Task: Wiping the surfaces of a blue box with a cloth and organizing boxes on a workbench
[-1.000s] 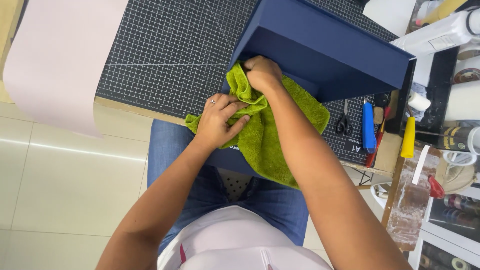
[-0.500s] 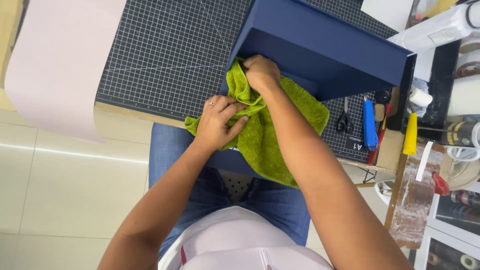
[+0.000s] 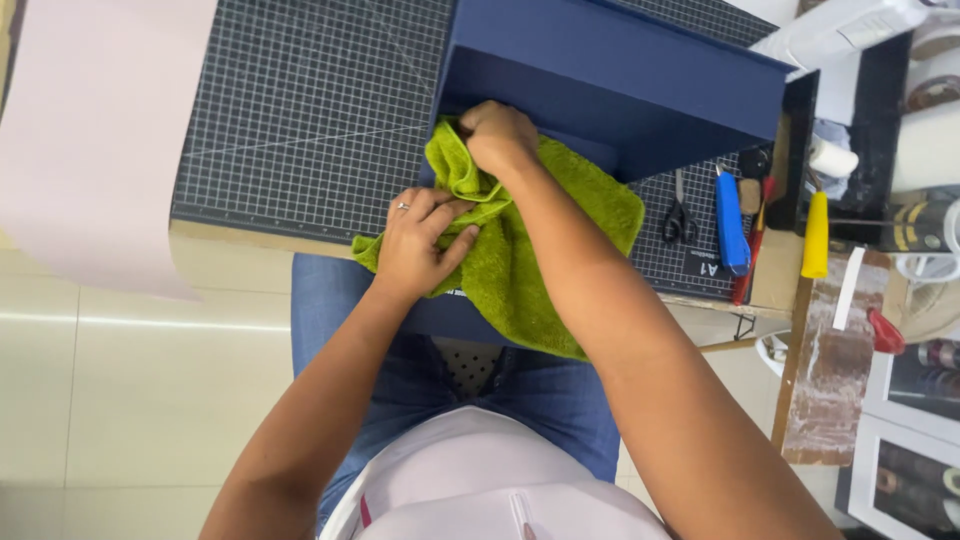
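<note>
1. Pale pink sheet point(image 3: 95, 130): one, lying flat at the far left, partly over the edge of the grid-ruled cutting mat point(image 3: 310, 110); one mat.
2. Left hand point(image 3: 420, 245): fingers nearly flat, pressed down on the green towel point(image 3: 520, 270), pinning its bunched edge at the table's front.
3. Green towel: one, draped from the mouth of the box over the table edge towards the lap.
4. Right hand point(image 3: 500, 135): curled shut on a fold of the towel, at the inside wall of the dark blue box point(image 3: 620, 80); one box, open side facing the person.
5. Step judged: wiping the box interior; the next move calls for a firm cloth grip while the other hand steadies it.
6. Scissors point(image 3: 682, 215): one. Blue cutter point(image 3: 730, 220): one. Yellow-handled tool point(image 3: 816, 235): one.
</note>
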